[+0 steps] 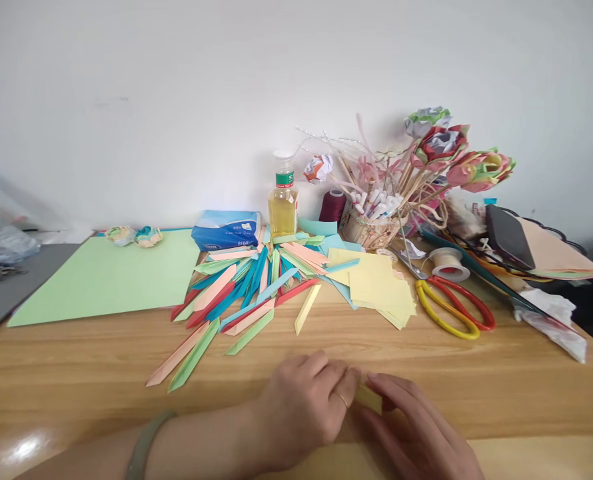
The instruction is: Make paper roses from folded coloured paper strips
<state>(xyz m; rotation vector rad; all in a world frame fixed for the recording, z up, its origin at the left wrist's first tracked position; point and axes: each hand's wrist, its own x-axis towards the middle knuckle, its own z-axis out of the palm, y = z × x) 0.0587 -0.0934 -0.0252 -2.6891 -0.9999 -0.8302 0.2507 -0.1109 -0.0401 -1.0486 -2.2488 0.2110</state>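
Yellow paper point(370, 399) — between left hand point(304, 410), right hand point(421, 423)

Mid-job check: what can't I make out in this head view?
Yellow paper: head view; fingers of the left hand and right hand cover much of it, hiding its full shape and their exact grip.
Right wrist: head view; cut off by the bottom edge.
Clear plastic: head view; cut off by the left edge.
Bottle label: head view; small print unreadable.

yellow paper point(369, 399): partly hidden | right hand point(419, 423): cut off below | bottle lettering point(284, 179): too small
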